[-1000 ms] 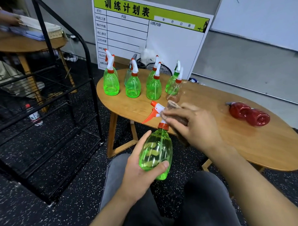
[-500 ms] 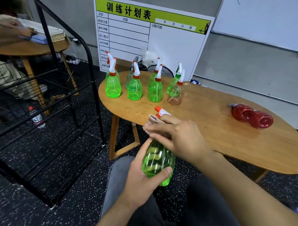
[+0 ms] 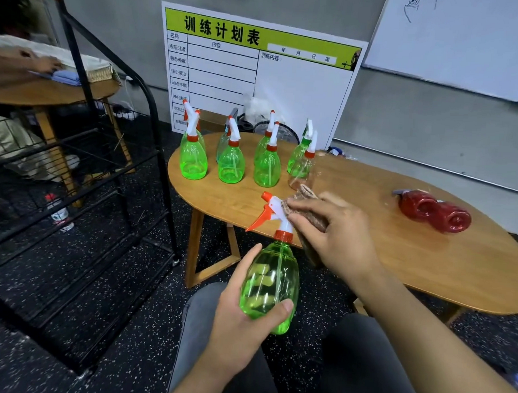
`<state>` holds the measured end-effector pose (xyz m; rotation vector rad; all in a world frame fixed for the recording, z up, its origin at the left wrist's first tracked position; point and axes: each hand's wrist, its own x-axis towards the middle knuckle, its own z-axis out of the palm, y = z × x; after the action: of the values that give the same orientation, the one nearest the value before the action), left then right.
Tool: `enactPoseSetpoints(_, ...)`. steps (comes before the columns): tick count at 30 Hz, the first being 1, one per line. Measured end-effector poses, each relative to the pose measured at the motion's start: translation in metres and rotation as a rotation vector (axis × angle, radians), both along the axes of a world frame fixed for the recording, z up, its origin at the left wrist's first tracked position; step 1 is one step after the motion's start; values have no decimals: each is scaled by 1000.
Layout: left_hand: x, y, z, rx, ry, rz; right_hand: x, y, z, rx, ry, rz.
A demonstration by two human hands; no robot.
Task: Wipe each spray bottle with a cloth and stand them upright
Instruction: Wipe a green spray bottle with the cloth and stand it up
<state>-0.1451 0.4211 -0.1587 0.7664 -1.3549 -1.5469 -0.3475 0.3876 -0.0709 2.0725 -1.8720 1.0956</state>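
Observation:
My left hand (image 3: 240,320) grips a green spray bottle (image 3: 270,283) by its body, upright over my lap, its orange-and-white trigger head (image 3: 270,211) pointing left. My right hand (image 3: 336,235) holds a brown cloth (image 3: 306,204) pressed against the back of that trigger head. Several green spray bottles (image 3: 231,162) stand upright in a group at the far left end of the wooden table (image 3: 427,263), with one clear bottle (image 3: 302,171) at the group's right. Two red spray bottles (image 3: 432,211) lie on their sides at the table's right.
A black wire rack (image 3: 83,171) stands to the left of the table. A printed board (image 3: 257,74) leans on the wall behind the bottles. At far left, another person's hand (image 3: 38,62) rests on a round table (image 3: 48,89).
My right hand with the cloth slid down over the trigger head, then back up and to the right, uncovering the nozzle. The held bottle stayed over my lap.

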Motion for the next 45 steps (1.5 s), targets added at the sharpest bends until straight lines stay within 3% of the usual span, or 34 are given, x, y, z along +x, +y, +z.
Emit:
enactPoseSetpoints(4, 1, -2, 1, -2, -5, 34, 4, 8, -10, 156, -17, 234)
enactPoseSetpoints(8, -2, -2, -2, 6, -37, 22, -6, 1, 0, 125, -23, 120)
enactPoseSetpoints(14, -1, -2, -1, -8, -58, 8, -4, -22, 24, 110, -456, 61)
enactPoseSetpoints(17, 0, 0, 0, -18, -53, 9, 13, -28, 18, 212, -403, 82)
enactPoseSetpoints(22, 5, -3, 1, 2, -38, 65, 13, -20, -3, 210, -252, 24)
enactPoseSetpoints(26, 7, -6, 3, 1, -43, 64, -10, -8, 1, 382, -129, -20)
enactPoseSetpoints(32, 2, 1, 6, -17, -46, -4, -4, -13, 21, 112, -311, 14)
enactPoseSetpoints(42, 5, -7, 1, -1, 5, 88, 1, -5, -2, 200, -209, -54)
enactPoseSetpoints(45, 4, -7, -1, -20, -24, 71, 7, -1, 8, 52, -221, -52)
